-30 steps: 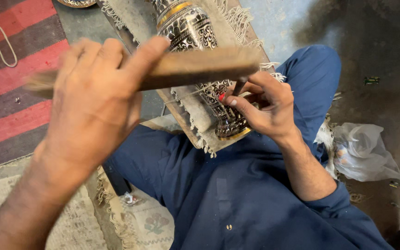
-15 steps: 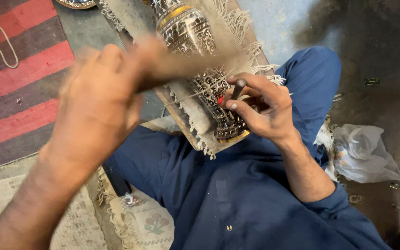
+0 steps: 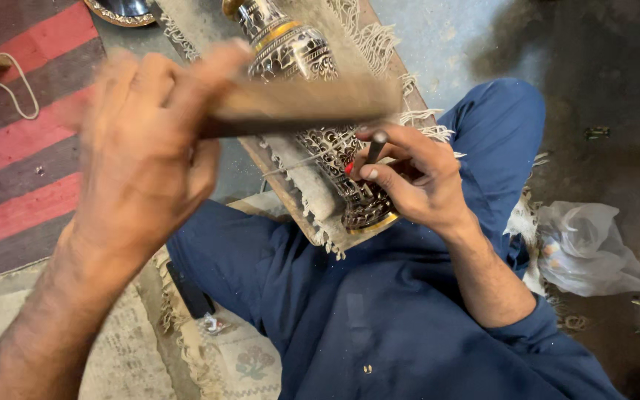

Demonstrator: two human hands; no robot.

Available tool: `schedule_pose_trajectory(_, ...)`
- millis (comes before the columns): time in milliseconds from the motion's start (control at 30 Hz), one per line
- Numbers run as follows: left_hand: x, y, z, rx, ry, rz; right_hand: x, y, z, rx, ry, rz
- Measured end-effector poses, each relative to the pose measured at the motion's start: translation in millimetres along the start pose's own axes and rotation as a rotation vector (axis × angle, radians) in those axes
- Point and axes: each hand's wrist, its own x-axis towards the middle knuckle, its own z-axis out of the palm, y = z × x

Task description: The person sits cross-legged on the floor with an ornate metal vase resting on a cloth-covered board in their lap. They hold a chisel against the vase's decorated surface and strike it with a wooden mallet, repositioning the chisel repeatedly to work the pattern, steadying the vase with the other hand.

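Note:
My left hand (image 3: pixel 146 148) is clenched around a flat wooden beater (image 3: pixel 298 111), which is blurred with motion just above the chisel. My right hand (image 3: pixel 409 181) pinches a small metal chisel (image 3: pixel 374 145) upright, its tip on the side of an engraved metal vase (image 3: pixel 290 52). The vase lies on its side on a fringed cloth (image 3: pixel 301 185) over a wooden board across my lap. A red mark shows by my right thumb. I sit cross-legged in blue clothes (image 3: pixel 379 318).
A red and grey striped rug (image 3: pixel 16 170) lies to the left, with a white cord (image 3: pixel 16 89) and a wooden handle on it. The rim of a metal dish (image 3: pixel 116 11) shows at the top. A crumpled white plastic bag (image 3: pixel 587 248) rests on the dark floor at right.
The wooden beater in my left hand has swung down towards the chisel and is blurred. My right hand keeps the chisel on the vase, barely shifted.

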Motion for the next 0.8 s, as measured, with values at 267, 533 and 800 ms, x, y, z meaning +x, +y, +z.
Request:
schedule_pose_trajectory(267, 9, 4, 1, 0.109, -0.040, -0.053, -5, 10, 2, 0.128, 0.071, -0.031)
schedule_pose_trajectory(533, 17, 9, -8, 0.370, -0.007, 0.178, -7, 12, -3, 0.096, 0.033, -0.003)
schedule_pose_trajectory(800, 10, 12, -6, 0.401, -0.111, 0.045, 1, 22, -14, 0.298, 0.036, 0.010)
